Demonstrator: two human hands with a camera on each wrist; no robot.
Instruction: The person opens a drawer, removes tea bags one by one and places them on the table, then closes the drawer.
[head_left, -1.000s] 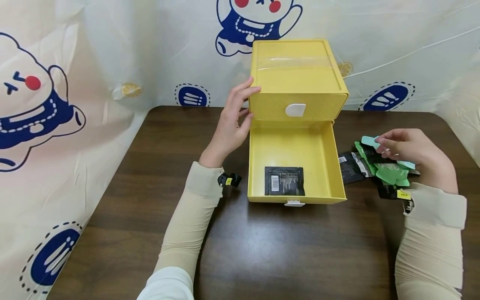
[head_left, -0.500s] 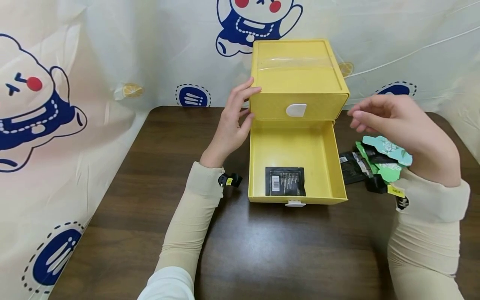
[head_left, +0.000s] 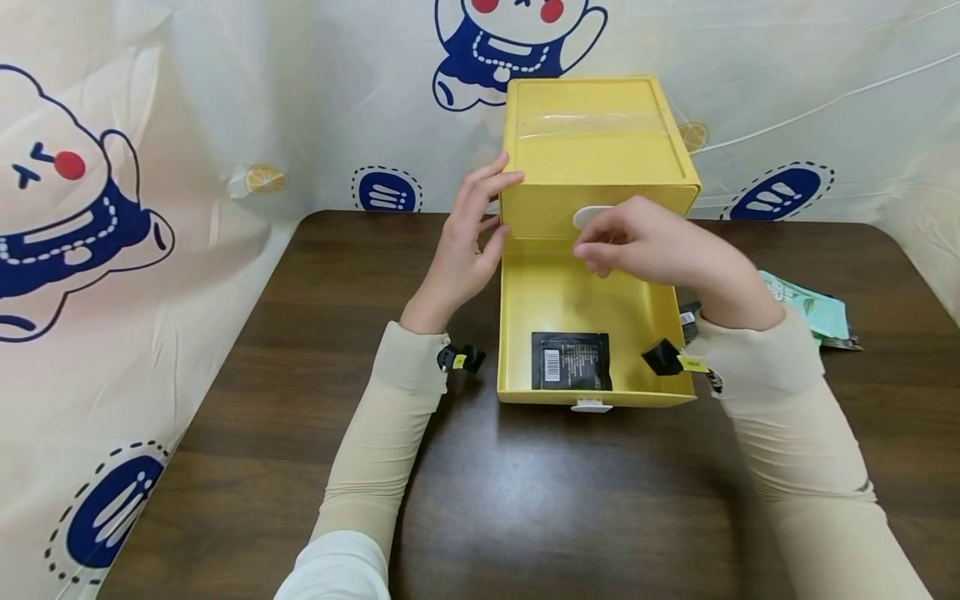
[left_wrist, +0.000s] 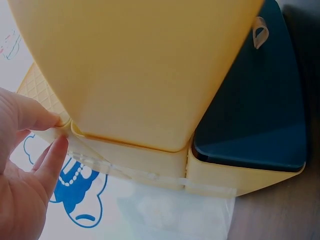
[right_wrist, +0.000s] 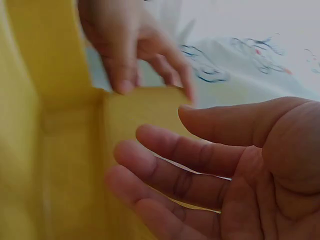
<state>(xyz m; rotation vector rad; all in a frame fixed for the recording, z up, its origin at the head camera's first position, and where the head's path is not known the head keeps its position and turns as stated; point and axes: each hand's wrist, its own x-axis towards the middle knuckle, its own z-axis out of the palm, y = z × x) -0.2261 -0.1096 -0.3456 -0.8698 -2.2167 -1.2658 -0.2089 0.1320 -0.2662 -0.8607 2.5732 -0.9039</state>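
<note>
A yellow two-drawer box (head_left: 600, 137) stands at the back of the table. Its upper drawer is closed, with a white tab handle (head_left: 588, 217); the lower drawer (head_left: 517, 312) is pulled out. One black sachet (head_left: 572, 362) lies in the lower drawer near its front. My left hand (head_left: 472, 233) rests against the box's left side, fingertips at the upper edge and thumb lower down. In front of the upper drawer, over the open one, is my right hand (head_left: 645, 242). Its fingers are loosely bent with nothing between them in the right wrist view, and they partly cover the handle.
A pile of sachets lies right of the drawer, with a mint-green packet (head_left: 817, 310) on top; my right forearm hides part of it. A patterned white curtain (head_left: 315, 108) hangs behind the dark wooden table (head_left: 300, 333).
My right hand let go of the mint-green packet on the pile, lifted, and moved left to the front of the upper drawer. The left hand stayed in place.
</note>
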